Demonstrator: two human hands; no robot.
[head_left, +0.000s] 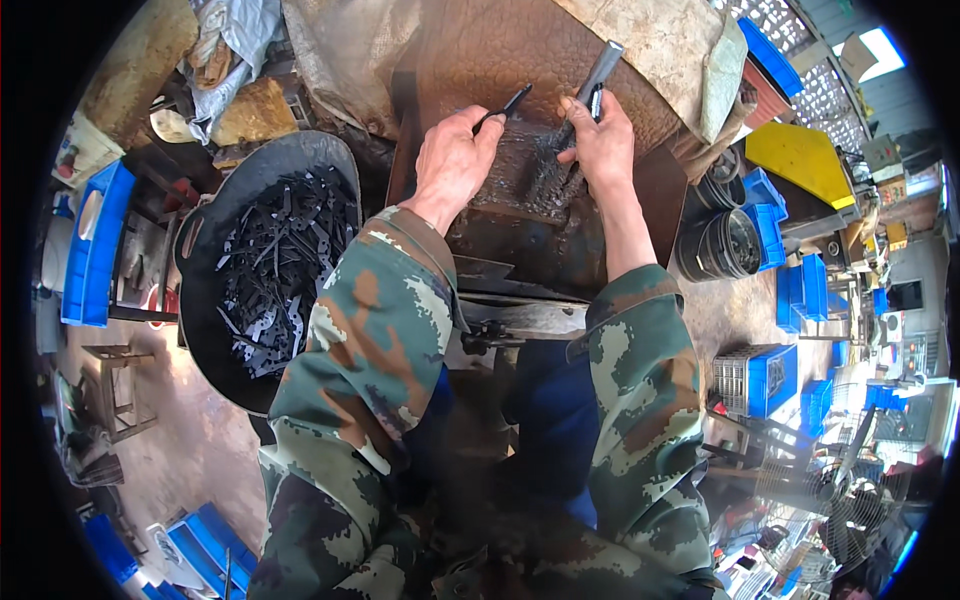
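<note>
My left hand [455, 162] pinches a thin, dark, pointed metal piece [517, 99] between thumb and fingers, its tip slanting up to the right. A grey metal bar [603, 68] sticks up out of my right hand [606, 143], whose fingers are closed round it. Whether the dark shape below that hand belongs to the bar, I cannot tell. Both hands are over a worn, dark metal block [500, 188] with a rough, wet-looking top. At the left stands a black rubber basket [205, 330] heaped with flat dark metal pieces [275, 270], several with notched edges.
A brown, pitted sheet [480, 50] rises behind the block, with stained sacking [655, 50] draped at its right. Black buckets [722, 245] and blue crates [770, 380] are on the right. A caged fan [835, 500] stands at lower right, a wooden stool [118, 390] at left.
</note>
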